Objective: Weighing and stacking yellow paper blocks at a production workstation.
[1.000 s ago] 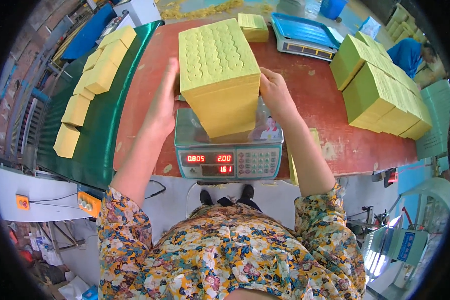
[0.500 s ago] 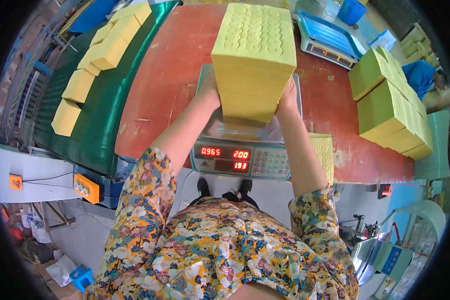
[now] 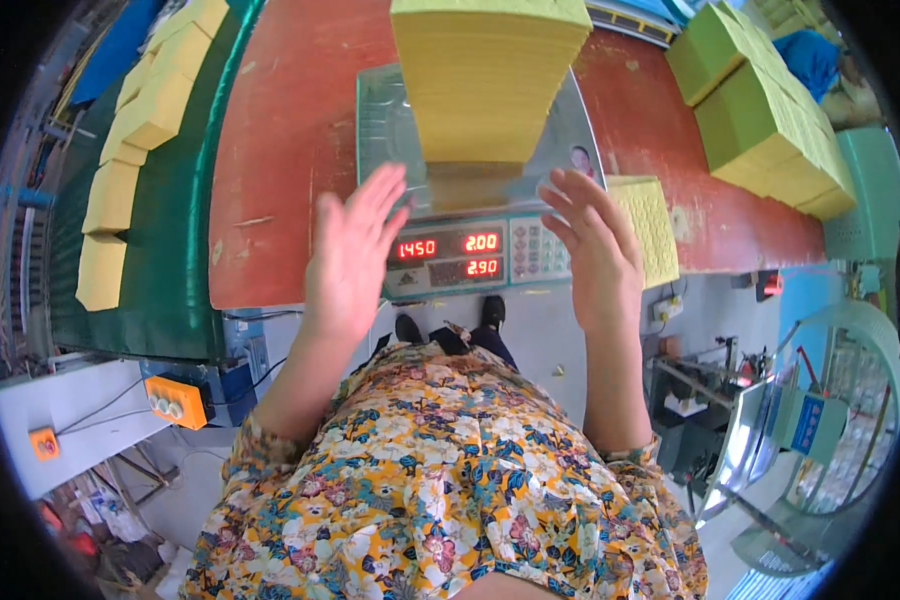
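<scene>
A tall stack of yellow paper sheets (image 3: 485, 90) stands upright on the metal plate of a digital scale (image 3: 450, 262), whose red display is lit. Its top runs out of the picture. My left hand (image 3: 355, 250) hangs in front of the scale's left side, fingers stretched, touching nothing. On the other side my right hand (image 3: 600, 245) is raised before the scale's right corner, fingers apart and slightly bent, holding nothing. Partly behind that hand, a smaller yellow paper block (image 3: 654, 230) with a dimpled top sits beside the scale.
The scale rests on a red tabletop (image 3: 280, 150). Several yellow blocks (image 3: 160, 95) lie in a row along a green belt (image 3: 165, 260) at left. More yellow stacks (image 3: 770, 140) stand at the right. A round fan (image 3: 850, 400) and an orange switch box (image 3: 175, 402) are nearer.
Both hands have let go of the stack's sides and drawn back toward me. The stack now stands alone on the scale, and the display's figures have changed. The whole view has shifted.
</scene>
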A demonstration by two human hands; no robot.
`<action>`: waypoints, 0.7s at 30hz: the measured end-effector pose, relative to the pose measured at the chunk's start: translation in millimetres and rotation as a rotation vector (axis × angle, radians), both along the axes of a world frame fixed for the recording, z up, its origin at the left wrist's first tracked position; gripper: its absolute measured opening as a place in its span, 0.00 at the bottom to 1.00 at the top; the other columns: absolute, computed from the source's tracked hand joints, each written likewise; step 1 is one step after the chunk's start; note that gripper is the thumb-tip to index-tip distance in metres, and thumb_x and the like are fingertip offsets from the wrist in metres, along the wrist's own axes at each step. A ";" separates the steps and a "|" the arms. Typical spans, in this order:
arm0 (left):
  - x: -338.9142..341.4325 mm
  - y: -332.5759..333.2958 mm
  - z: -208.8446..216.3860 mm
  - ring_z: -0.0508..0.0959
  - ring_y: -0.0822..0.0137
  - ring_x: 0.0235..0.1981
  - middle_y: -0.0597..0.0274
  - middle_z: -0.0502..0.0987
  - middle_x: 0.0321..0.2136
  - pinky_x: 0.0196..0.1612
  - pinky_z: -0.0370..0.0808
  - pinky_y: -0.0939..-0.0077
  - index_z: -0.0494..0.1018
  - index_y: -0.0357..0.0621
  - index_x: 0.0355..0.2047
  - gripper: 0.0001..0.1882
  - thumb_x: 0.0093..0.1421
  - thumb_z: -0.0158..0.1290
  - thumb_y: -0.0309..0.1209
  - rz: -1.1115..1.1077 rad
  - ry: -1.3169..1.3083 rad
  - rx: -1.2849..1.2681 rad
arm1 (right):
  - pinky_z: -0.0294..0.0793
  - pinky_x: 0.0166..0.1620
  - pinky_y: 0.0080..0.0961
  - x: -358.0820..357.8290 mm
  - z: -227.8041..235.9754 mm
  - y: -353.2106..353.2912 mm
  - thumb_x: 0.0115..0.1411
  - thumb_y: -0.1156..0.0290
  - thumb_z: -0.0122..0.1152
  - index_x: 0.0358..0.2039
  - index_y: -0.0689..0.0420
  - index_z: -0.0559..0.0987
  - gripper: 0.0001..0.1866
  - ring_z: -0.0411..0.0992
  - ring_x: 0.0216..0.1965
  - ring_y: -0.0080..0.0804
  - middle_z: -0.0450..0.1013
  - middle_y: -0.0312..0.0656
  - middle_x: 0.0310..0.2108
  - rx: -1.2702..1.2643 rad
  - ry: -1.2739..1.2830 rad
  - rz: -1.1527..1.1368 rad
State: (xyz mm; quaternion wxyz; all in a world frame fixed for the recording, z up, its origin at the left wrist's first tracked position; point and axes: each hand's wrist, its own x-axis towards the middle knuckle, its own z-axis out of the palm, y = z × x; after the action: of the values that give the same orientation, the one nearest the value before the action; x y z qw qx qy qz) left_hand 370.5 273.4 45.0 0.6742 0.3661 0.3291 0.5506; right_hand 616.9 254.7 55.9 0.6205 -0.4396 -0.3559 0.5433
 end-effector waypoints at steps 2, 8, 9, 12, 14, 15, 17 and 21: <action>-23.5 -18.0 -4.7 0.57 0.56 0.68 0.46 0.61 0.65 0.69 0.51 0.58 0.57 0.36 0.66 0.41 0.70 0.25 0.60 0.031 0.022 -0.041 | 0.69 0.56 0.33 1.7 2.7 -25.5 0.67 0.71 0.48 0.58 0.64 0.71 0.20 0.70 0.57 0.38 0.70 0.48 0.57 0.022 -0.010 -0.061; -66.5 -17.8 -2.6 0.69 0.58 0.59 0.47 0.69 0.59 0.61 0.66 0.60 0.64 0.37 0.61 0.36 0.72 0.28 0.56 0.067 0.189 -0.078 | 0.73 0.52 0.33 -2.9 8.8 -54.5 0.66 0.74 0.48 0.57 0.64 0.72 0.19 0.74 0.51 0.38 0.73 0.50 0.54 0.069 0.037 -0.146; -63.3 -15.6 1.6 0.71 0.59 0.57 0.48 0.70 0.57 0.58 0.68 0.61 0.65 0.37 0.59 0.34 0.72 0.29 0.55 0.075 0.175 -0.079 | 0.73 0.51 0.33 -5.3 9.2 -56.2 0.66 0.74 0.48 0.57 0.64 0.72 0.19 0.74 0.50 0.38 0.73 0.51 0.53 0.072 0.044 -0.148; -54.3 -12.2 9.2 0.72 0.58 0.56 0.48 0.70 0.57 0.57 0.70 0.61 0.65 0.37 0.58 0.34 0.72 0.29 0.55 0.047 0.154 -0.057 | 0.73 0.51 0.33 -10.6 8.8 -58.5 0.66 0.74 0.48 0.57 0.64 0.72 0.19 0.75 0.48 0.37 0.73 0.51 0.53 0.072 0.065 -0.141; -46.9 -11.9 10.2 0.73 0.58 0.54 0.47 0.71 0.56 0.56 0.70 0.61 0.66 0.36 0.58 0.34 0.72 0.30 0.55 0.032 0.142 -0.049 | 0.74 0.50 0.32 -10.9 6.9 -59.2 0.66 0.74 0.48 0.56 0.64 0.72 0.19 0.75 0.47 0.37 0.73 0.51 0.53 0.069 0.073 -0.141; -44.2 -12.1 10.8 0.74 0.58 0.53 0.47 0.72 0.55 0.55 0.71 0.61 0.66 0.36 0.57 0.34 0.72 0.30 0.55 0.017 0.129 -0.041 | 0.74 0.49 0.31 -10.5 6.6 -59.7 0.66 0.74 0.47 0.56 0.64 0.72 0.19 0.76 0.47 0.37 0.73 0.50 0.52 0.065 0.079 -0.141; -41.4 -12.6 10.3 0.75 0.58 0.52 0.47 0.72 0.55 0.54 0.72 0.62 0.66 0.36 0.57 0.34 0.72 0.30 0.55 0.006 0.128 -0.049 | 0.74 0.49 0.31 -9.1 6.3 -59.8 0.67 0.75 0.47 0.56 0.64 0.72 0.19 0.76 0.46 0.36 0.73 0.50 0.52 0.053 0.076 -0.144; -41.5 -15.0 6.3 0.76 0.59 0.50 0.46 0.74 0.52 0.52 0.73 0.62 0.68 0.36 0.55 0.33 0.72 0.31 0.54 0.016 0.136 -0.068 | 0.75 0.47 0.29 -3.9 4.2 -59.1 0.67 0.75 0.46 0.56 0.65 0.72 0.18 0.76 0.45 0.36 0.74 0.49 0.51 0.041 0.082 -0.142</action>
State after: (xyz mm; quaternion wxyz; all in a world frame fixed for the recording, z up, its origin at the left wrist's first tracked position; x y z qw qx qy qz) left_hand 329.0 258.5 51.3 0.6579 0.3767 0.3957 0.5184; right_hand 613.0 195.7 60.1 0.6802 -0.4283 -0.3094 0.5081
